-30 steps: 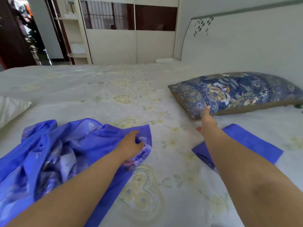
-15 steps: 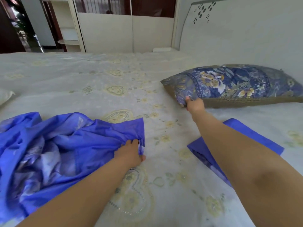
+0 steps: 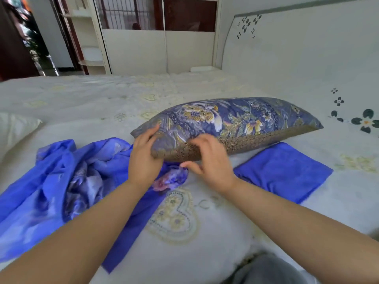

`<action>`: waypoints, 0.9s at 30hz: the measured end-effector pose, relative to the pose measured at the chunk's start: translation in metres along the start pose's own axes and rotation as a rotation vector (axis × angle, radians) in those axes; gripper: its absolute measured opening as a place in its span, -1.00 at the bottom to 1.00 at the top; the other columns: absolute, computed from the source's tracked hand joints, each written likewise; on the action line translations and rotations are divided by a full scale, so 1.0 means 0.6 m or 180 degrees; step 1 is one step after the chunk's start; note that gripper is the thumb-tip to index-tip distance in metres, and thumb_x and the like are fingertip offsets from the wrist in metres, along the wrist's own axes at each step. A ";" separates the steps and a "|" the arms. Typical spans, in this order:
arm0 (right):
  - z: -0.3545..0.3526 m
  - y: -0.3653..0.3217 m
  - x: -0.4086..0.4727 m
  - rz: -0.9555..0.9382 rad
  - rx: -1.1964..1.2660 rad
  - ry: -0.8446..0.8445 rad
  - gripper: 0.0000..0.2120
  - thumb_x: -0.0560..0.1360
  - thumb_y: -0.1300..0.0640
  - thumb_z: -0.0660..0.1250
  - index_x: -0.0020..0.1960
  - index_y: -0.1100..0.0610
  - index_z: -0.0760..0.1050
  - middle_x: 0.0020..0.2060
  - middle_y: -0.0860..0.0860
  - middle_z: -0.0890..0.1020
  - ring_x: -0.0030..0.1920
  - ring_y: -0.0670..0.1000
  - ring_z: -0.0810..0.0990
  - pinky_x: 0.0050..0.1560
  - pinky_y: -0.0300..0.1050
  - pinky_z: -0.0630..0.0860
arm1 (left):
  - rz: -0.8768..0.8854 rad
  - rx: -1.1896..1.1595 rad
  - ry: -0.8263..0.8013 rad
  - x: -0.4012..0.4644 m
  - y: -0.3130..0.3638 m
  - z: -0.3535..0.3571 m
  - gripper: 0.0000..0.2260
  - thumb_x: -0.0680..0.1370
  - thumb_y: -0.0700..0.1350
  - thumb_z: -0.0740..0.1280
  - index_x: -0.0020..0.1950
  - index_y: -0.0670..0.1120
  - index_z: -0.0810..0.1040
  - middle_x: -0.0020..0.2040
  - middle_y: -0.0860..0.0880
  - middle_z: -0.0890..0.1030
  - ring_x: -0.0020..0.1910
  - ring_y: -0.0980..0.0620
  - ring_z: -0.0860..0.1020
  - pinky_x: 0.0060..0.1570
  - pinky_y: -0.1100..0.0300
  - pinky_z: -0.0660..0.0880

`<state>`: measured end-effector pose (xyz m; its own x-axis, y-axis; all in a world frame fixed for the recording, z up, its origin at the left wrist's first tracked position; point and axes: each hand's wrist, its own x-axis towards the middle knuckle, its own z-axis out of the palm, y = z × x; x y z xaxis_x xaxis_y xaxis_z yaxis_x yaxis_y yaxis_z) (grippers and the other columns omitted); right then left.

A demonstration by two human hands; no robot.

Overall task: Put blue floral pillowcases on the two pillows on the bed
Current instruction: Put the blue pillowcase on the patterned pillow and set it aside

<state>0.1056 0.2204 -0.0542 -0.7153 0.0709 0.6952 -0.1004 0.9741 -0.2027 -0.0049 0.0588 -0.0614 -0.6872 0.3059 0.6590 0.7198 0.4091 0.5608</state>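
A pillow (image 3: 235,119) with a dark blue and yellow floral top and a brown woven side lies across the middle of the bed. My left hand (image 3: 143,156) grips its near left corner. My right hand (image 3: 209,158) holds the woven edge just beside it, fingers curled over the edge and thumb underneath. A crumpled blue floral pillowcase (image 3: 61,181) lies at the left, with its near end under my hands and the pillow's corner. A second, folded blue pillowcase (image 3: 287,171) lies flat to the right of my right wrist. A white pillow (image 3: 14,128) shows at the left edge.
The bed (image 3: 184,232) has a cream cover with embroidered hearts. Its white headboard (image 3: 307,58) with flower decals stands at the right. A wardrobe (image 3: 153,48) and an open doorway are beyond the bed's far side.
My right hand has pulled the patterned pillow toward me and to the left. My left hand let go of the crumpled pillowcase and took hold of the pillow's corner.
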 end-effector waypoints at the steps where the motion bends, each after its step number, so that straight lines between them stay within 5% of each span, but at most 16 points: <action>1: 0.001 0.029 0.006 0.0143 -0.0527 -0.0009 -0.18 0.34 -0.33 0.32 0.41 0.14 0.22 0.31 0.17 0.40 0.34 0.17 0.35 0.32 0.09 0.29 | -0.0217 -0.0208 -0.0073 0.014 0.003 -0.005 -0.50 0.41 -0.33 0.34 0.32 -0.01 0.49 0.34 0.10 0.45 0.30 0.00 0.41 0.28 0.06 0.40; 4: -0.010 0.129 0.028 0.1119 -0.1638 -0.0836 0.20 0.31 -0.26 0.43 0.48 -0.01 -0.44 0.52 0.14 -0.22 0.50 0.28 -0.17 0.39 0.37 -0.07 | -0.0769 -0.0532 -0.0384 0.031 0.016 -0.008 -0.63 0.48 -0.22 0.40 0.28 -0.04 0.52 0.19 0.02 0.57 0.17 0.07 0.50 0.12 0.28 0.40; 6: -0.012 0.172 0.041 0.1249 -0.2065 -0.1032 0.16 0.40 -0.08 0.43 0.43 -0.04 -0.54 0.48 0.11 -0.38 0.48 0.29 -0.29 0.38 0.42 -0.12 | -0.1096 -0.0657 -0.0574 0.026 0.019 -0.004 -0.70 0.50 -0.17 0.40 0.23 -0.13 0.55 0.15 -0.07 0.60 0.14 -0.01 0.53 0.06 0.28 0.37; 8: -0.011 0.179 0.064 0.1020 -0.2287 -0.1082 -0.11 0.45 0.13 0.35 0.52 0.00 -0.22 0.51 0.12 -0.30 0.50 0.28 -0.26 0.38 0.40 -0.18 | -0.1285 -0.0889 -0.0741 0.016 0.013 -0.001 -0.71 0.51 -0.20 0.38 0.23 -0.16 0.54 0.13 -0.07 0.60 0.13 -0.01 0.53 0.07 0.25 0.39; 11: -0.015 0.164 0.100 0.0743 -0.1935 -0.1076 -0.62 0.44 0.28 0.24 0.25 0.16 0.34 0.32 0.18 0.38 0.39 0.21 0.28 0.44 0.23 -0.01 | -0.1343 -0.1053 -0.0935 -0.001 0.000 -0.003 -0.65 0.48 -0.20 0.42 0.26 -0.15 0.52 0.08 0.00 0.61 0.08 0.06 0.56 0.00 0.35 0.46; 13: -0.025 0.149 0.118 0.0675 -0.1693 -0.0971 -0.73 0.41 0.36 0.23 0.10 0.24 0.43 0.03 0.18 0.52 0.11 0.21 0.50 0.12 0.07 0.37 | -0.1200 -0.0848 -0.0998 -0.022 -0.001 -0.008 -0.57 0.49 -0.22 0.41 0.35 -0.09 0.46 0.18 -0.01 0.59 0.16 0.07 0.54 0.05 0.38 0.43; 16: -0.036 0.119 0.127 0.0235 -0.1646 -0.0668 -0.71 0.23 0.46 0.37 -0.08 0.26 0.51 -0.23 0.18 0.55 -0.19 0.21 0.55 -0.26 -0.03 0.39 | -0.0915 -0.0359 -0.0933 -0.043 -0.014 -0.021 -0.44 0.46 -0.18 0.44 0.43 0.02 0.35 0.35 0.05 0.43 0.33 0.06 0.40 0.32 0.20 0.33; 19: -0.059 0.078 0.120 -0.0408 -0.1556 -0.0217 -0.58 0.01 0.44 0.47 -0.17 0.23 0.51 -0.45 0.11 0.51 -0.47 0.15 0.50 -0.41 -0.17 0.27 | -0.0388 -0.0131 -0.0558 -0.040 -0.035 -0.059 -0.52 0.48 -0.13 0.41 0.30 0.28 0.40 0.35 0.18 0.39 0.33 0.10 0.41 0.32 0.11 0.36; 23: -0.132 0.014 0.099 -0.0634 -0.1383 0.0152 -0.30 0.13 0.39 0.37 0.29 0.26 0.41 -0.46 0.10 0.51 -0.57 0.10 0.37 -0.53 -0.27 0.10 | -0.0278 -0.0286 0.0073 -0.043 -0.044 -0.127 -0.48 0.47 -0.20 0.41 0.38 0.11 0.39 0.32 0.17 0.48 0.26 0.15 0.48 0.22 0.12 0.46; 25: -0.164 -0.028 0.082 -0.0525 -0.1642 -0.0291 -0.16 0.27 0.33 0.30 0.51 0.19 0.10 -0.48 0.07 0.44 -0.58 0.05 0.25 -0.52 -0.28 0.02 | -0.0083 -0.0250 0.0150 -0.046 -0.045 -0.152 -0.47 0.47 -0.22 0.40 0.40 0.05 0.39 0.34 0.15 0.46 0.29 0.19 0.44 0.27 0.13 0.43; 27: -0.171 -0.066 0.049 -0.0243 -0.1786 -0.1244 -0.13 0.42 0.25 0.21 0.54 0.10 -0.27 -0.46 0.04 0.41 -0.53 0.06 0.33 -0.52 -0.21 0.15 | -0.0075 -0.0195 0.0251 -0.064 -0.041 -0.175 -0.45 0.48 -0.15 0.37 0.44 0.03 0.32 0.41 0.15 0.37 0.36 0.22 0.35 0.36 0.10 0.35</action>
<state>0.1596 0.2057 0.0448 -0.9280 0.0175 0.3722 0.1374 0.9446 0.2981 0.0142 -0.0535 -0.0478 -0.6958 0.2272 0.6813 0.7099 0.3614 0.6045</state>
